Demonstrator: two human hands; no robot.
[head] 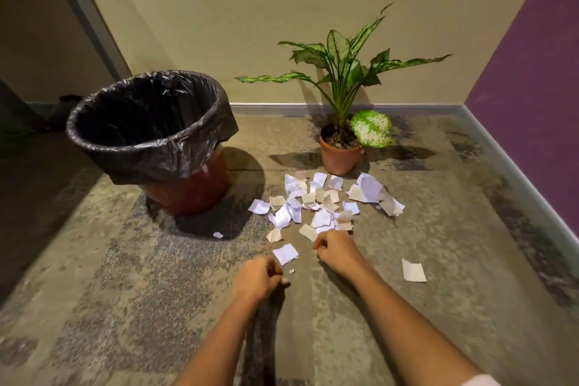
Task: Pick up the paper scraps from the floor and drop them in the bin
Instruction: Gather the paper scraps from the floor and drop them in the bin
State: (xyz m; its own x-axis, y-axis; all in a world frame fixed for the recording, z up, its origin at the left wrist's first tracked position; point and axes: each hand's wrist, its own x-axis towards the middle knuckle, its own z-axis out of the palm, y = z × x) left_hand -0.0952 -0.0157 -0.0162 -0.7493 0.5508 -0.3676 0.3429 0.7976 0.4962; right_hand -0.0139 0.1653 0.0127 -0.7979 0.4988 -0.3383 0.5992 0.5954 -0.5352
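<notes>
Head view. Far left: red round plastic bin with black liner bag (150,147), no paper visible inside; we judge the task barely begun. Our left hand (258,276), fingers curled, contents unclear. White and beige torn paper scraps (319,207) strewn on the floor, centre. Our right hand (335,249), curled at the pile's near edge, grip unclear. Terracotta plant pot (340,157) holds a leafy plant.

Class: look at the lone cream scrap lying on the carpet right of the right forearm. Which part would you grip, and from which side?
Probably the left edge of the cream scrap, pinched from above by the right hand: it lies flat and alone on the carpet, that edge nearest the hand, nothing crowding it.
</notes>
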